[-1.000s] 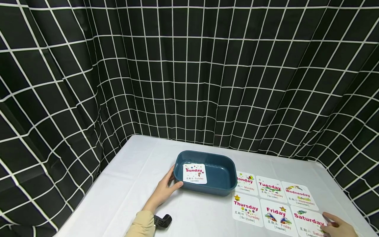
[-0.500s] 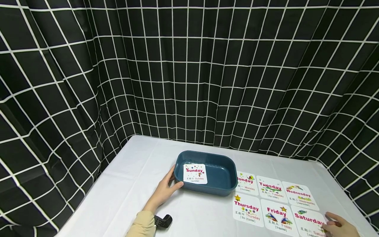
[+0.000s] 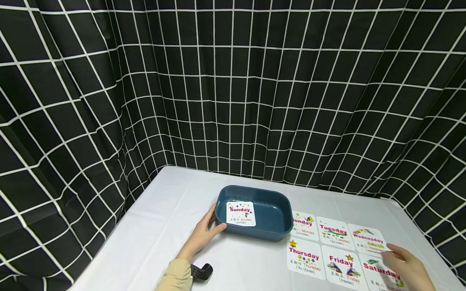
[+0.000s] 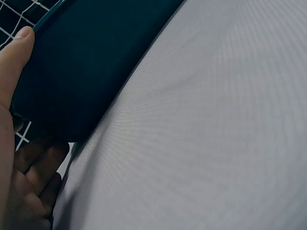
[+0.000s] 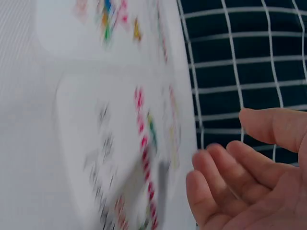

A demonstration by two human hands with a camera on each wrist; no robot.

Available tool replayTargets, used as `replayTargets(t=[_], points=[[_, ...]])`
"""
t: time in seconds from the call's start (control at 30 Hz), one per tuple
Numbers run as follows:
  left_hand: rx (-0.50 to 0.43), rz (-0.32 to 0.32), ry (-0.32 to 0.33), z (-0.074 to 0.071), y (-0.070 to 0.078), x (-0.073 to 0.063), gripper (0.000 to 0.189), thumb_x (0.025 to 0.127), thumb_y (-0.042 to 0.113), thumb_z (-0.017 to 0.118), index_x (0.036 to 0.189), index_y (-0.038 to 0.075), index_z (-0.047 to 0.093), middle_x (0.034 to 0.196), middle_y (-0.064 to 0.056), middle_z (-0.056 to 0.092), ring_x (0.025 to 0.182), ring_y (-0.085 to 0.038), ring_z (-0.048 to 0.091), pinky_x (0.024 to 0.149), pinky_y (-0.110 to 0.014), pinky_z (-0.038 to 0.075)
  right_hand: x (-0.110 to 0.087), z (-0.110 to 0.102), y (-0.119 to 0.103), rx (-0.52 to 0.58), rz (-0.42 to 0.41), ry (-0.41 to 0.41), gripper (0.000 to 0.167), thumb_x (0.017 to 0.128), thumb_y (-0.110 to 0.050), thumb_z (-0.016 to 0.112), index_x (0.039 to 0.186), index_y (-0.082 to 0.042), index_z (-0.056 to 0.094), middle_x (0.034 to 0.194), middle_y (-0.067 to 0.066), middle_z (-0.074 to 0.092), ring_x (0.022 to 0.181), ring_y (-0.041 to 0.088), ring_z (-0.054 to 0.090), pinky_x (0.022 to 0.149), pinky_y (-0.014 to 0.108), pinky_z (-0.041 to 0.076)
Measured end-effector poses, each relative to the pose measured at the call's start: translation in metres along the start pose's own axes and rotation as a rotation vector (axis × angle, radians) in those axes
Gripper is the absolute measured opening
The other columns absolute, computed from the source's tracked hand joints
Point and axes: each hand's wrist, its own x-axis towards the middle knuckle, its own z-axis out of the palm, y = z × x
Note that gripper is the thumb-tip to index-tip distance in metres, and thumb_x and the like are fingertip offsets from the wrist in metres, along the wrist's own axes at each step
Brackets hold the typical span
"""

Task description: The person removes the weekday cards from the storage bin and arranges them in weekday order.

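My left hand (image 3: 201, 234) holds the left end of a dark blue plastic bin (image 3: 262, 233), its thumb at the near rim and its fingers around the outer side. In the left wrist view the thumb presses near the rim of the bin (image 4: 91, 62). Inside the bin lies a white Sunday card (image 3: 241, 220). My right hand (image 3: 407, 264) hovers with loose fingers and nothing in them over the right side of the Saturday card (image 3: 375, 275), its fingertips near the Wednesday card (image 3: 365, 238). In the right wrist view its fingers (image 5: 204, 191) are apart from the blurred card below.
Cards lie in two rows right of the bin: Monday (image 3: 305, 226), partly covered by the bin, Tuesday (image 3: 335, 232), Thursday (image 3: 305, 258) and Friday (image 3: 344, 266). A white cloth covers the table (image 3: 247, 262). A black gridded curtain (image 3: 240, 101) surrounds its far sides.
My right hand has left the edge of the Saturday card and moved up and left toward the Wednesday card. The left hand and the bin have stayed put.
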Motion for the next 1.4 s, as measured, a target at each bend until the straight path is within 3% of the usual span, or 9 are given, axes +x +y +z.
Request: replayTargets(t=[0.13,0.2,0.37,0.6,0.7,0.93,1.07,1.3,1.4], points=[[-0.005,0.001,0.001,0.001,0.002,0.000,0.080,0.086,0.036,0.065,0.148,0.012,0.021,0.141,-0.017,0.038,0.123,-0.032,0.043,0.104,-0.053,0.025,-0.005,0.008,-0.025,0.021,-0.088,-0.028,0.086,0.091,-0.056,0.043,0.137,0.014,0.021,0.124,0.037,0.040,0.093,0.029,0.055,0.070,0.038,0.045],[-0.002,0.000,-0.001,0.002,-0.005,0.001,0.081,0.085,0.040,0.065,0.149,0.016,0.022,0.142,-0.013,0.039,0.123,-0.029,0.044,0.104,-0.051,0.025,-0.009,0.015,-0.039,0.037,-0.129,-0.037,0.082,0.093,-0.053,0.043,0.137,0.014,0.022,0.126,0.037,0.040,0.095,0.031,0.055,0.074,0.042,0.045],[0.003,0.003,-0.006,0.002,-0.006,0.002,0.083,0.084,0.046,0.064,0.149,0.016,0.022,0.140,-0.013,0.041,0.122,-0.027,0.045,0.104,-0.051,0.027,-0.018,0.029,-0.072,0.056,-0.251,-0.059,0.075,0.095,-0.046,0.045,0.138,0.012,0.025,0.129,0.035,0.040,0.103,0.032,0.053,0.083,0.048,0.044],[-0.005,0.001,-0.004,0.002,-0.006,0.002,0.082,0.084,0.045,0.065,0.149,0.016,0.022,0.140,-0.014,0.041,0.123,-0.028,0.044,0.104,-0.051,0.026,-0.031,0.049,-0.108,0.071,-0.455,-0.009,0.060,0.096,-0.034,0.051,0.136,0.008,0.036,0.119,0.024,0.054,0.093,0.002,0.050,0.085,0.048,0.043],[-0.015,0.000,-0.002,0.002,-0.006,0.001,0.082,0.084,0.044,0.065,0.149,0.017,0.022,0.140,-0.014,0.041,0.123,-0.029,0.044,0.105,-0.051,0.025,-0.033,0.058,-0.121,0.099,-0.508,-0.016,0.058,0.095,-0.031,0.053,0.135,0.008,0.037,0.120,0.025,0.053,0.094,0.003,0.052,0.086,0.046,0.043],[-0.021,0.000,0.006,0.003,-0.008,0.001,0.081,0.084,0.042,0.067,0.148,0.019,0.024,0.139,-0.013,0.042,0.122,-0.028,0.045,0.104,-0.052,0.025,-0.030,0.080,-0.142,0.170,-0.547,-0.057,0.058,0.095,-0.029,0.055,0.137,0.006,0.035,0.127,0.027,0.047,0.113,0.034,0.049,0.092,0.050,0.040],[-0.018,0.002,0.004,0.003,-0.008,0.001,0.081,0.084,0.042,0.066,0.148,0.018,0.023,0.139,-0.013,0.042,0.122,-0.028,0.045,0.104,-0.051,0.026,-0.030,0.092,-0.150,0.217,-0.550,-0.063,0.058,0.094,-0.028,0.056,0.136,0.006,0.036,0.128,0.027,0.046,0.115,0.036,0.046,0.094,0.050,0.038],[-0.005,0.006,0.003,0.001,-0.007,0.001,0.082,0.084,0.044,0.065,0.149,0.017,0.023,0.138,-0.014,0.043,0.122,-0.028,0.045,0.104,-0.051,0.026,-0.027,0.108,-0.167,0.270,-0.558,-0.076,0.056,0.092,-0.025,0.060,0.135,0.005,0.040,0.127,0.024,0.049,0.116,0.032,0.047,0.091,0.030,0.042],[-0.006,0.002,0.004,0.001,-0.007,0.001,0.082,0.084,0.045,0.065,0.149,0.017,0.022,0.139,-0.014,0.043,0.122,-0.028,0.045,0.104,-0.051,0.025,-0.026,0.115,-0.175,0.305,-0.565,-0.111,0.057,0.091,-0.024,0.061,0.135,0.005,0.039,0.128,0.024,0.048,0.117,0.032,0.047,0.092,0.030,0.042]])
